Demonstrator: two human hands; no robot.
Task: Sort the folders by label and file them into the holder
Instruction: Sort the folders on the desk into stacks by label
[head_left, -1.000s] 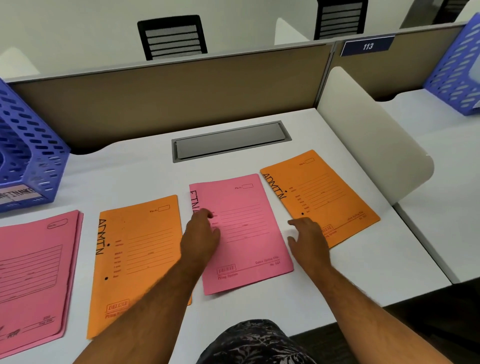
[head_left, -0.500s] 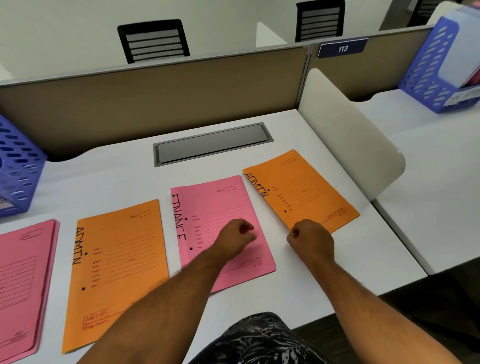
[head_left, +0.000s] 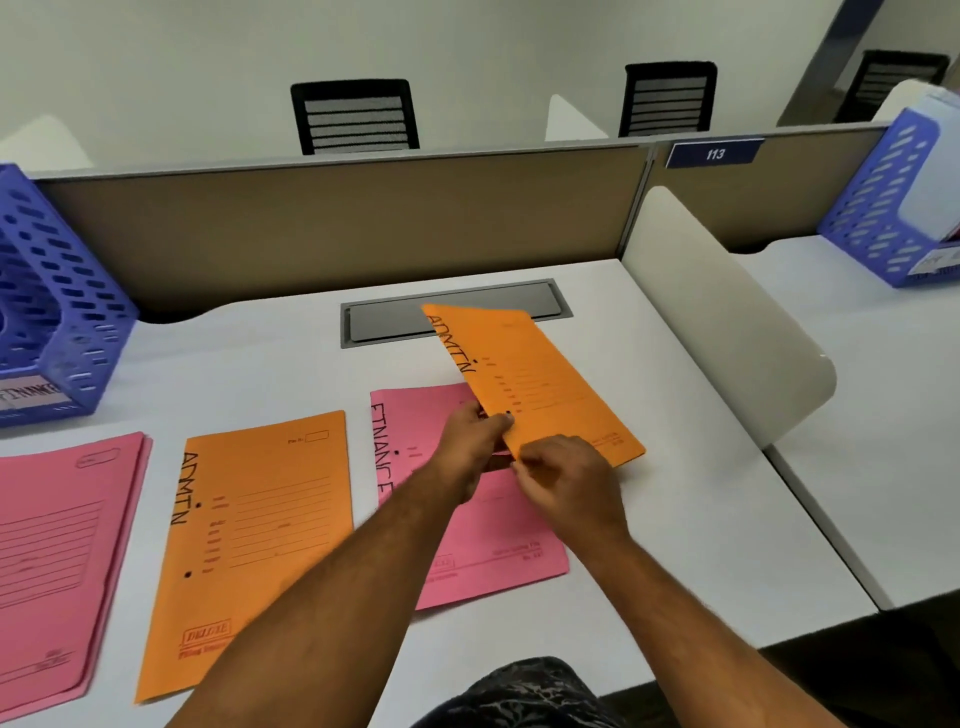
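Hands meet at the near corner of an orange ADMIN folder (head_left: 535, 384), which half a second ago lay flat at the right of the white desk (head_left: 727, 519) and is now lifted and tilted, its far edge raised over the grey cable hatch (head_left: 395, 325). Left hand (head_left: 475, 441), which earlier rested on the pink folder, now pinches the orange folder's near spine edge; right hand (head_left: 566, 480), earlier a loose fist on the desk, now grips the same corner from below and to the right.

Two orange folders are in view: the held one and a second ADMIN folder (head_left: 254, 540) lying flat left of centre. One pink FINANCE folder (head_left: 488, 525) lies flat beneath the forearms, and a stack of pink folders (head_left: 57, 561), its count unclear, sits at the far left edge. Two blue perforated file holders show: one labelled FINANCE (head_left: 47, 306) at the desk's back left, another (head_left: 883, 208) on the neighbouring desk to the right.
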